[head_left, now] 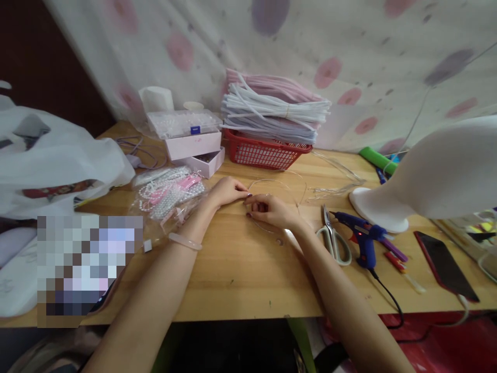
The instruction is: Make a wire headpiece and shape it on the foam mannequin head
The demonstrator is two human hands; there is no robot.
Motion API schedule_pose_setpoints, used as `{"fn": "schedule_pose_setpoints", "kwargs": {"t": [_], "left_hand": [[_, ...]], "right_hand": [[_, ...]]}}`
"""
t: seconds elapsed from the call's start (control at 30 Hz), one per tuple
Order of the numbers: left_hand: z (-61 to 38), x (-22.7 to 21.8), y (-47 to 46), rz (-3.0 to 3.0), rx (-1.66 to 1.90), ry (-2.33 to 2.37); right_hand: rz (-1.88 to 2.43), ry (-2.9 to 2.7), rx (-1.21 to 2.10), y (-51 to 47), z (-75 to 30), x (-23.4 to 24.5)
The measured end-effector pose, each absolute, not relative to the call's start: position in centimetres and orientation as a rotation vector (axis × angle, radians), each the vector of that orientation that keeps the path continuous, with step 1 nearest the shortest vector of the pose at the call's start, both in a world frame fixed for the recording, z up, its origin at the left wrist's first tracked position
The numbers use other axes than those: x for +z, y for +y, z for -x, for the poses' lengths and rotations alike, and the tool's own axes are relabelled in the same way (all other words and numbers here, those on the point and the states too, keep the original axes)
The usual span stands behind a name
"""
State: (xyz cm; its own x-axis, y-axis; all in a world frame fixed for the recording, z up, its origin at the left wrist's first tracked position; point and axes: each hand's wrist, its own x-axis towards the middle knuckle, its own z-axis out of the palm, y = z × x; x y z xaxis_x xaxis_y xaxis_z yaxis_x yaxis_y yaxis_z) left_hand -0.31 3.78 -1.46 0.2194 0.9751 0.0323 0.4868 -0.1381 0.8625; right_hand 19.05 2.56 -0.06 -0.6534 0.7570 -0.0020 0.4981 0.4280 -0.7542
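Note:
My left hand (229, 191), a pale bangle on its wrist, pinches at the middle of the wooden table with thumb and forefinger pressed together. Its fingertips almost meet those of my right hand (271, 209), whose fingers are curled in a pinch. A thin, wire-like strand (267, 180) runs from between the fingertips and loops behind my right hand. Exactly where each hand grips it is too fine to see. More thin clear strands (334, 192) lie on the table to the right. Left of my left hand are plastic bags of pearl beads (174, 192).
Scissors (332, 239) and a blue glue gun (363, 233) with a lit red light lie right of my right arm. A red basket (267, 154) of fuzzy stems stands behind. White mannequin head (438, 171), phone (446, 264) at right; pink boxes (194, 145), plastic bag (58, 155) at left.

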Motion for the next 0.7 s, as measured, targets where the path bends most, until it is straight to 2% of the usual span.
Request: {"fn": "schedule_pose_setpoints", "kwargs": {"t": [0.17,0.47,0.7], "left_hand": [[0.5,-1.8,3.9,-1.737,0.808,1.354],[0.5,-1.6,3.7,-1.763,0.782,1.353],[0.6,-2.1,4.1,-1.768,0.791,1.362]], "right_hand": [[1.005,-2.422,1.121,2.5,-19.8,0.4],[1.043,-2.430,0.824,2.0,-18.7,-0.4],[1.156,-2.435,0.749,1.6,-18.2,-0.2]]}}
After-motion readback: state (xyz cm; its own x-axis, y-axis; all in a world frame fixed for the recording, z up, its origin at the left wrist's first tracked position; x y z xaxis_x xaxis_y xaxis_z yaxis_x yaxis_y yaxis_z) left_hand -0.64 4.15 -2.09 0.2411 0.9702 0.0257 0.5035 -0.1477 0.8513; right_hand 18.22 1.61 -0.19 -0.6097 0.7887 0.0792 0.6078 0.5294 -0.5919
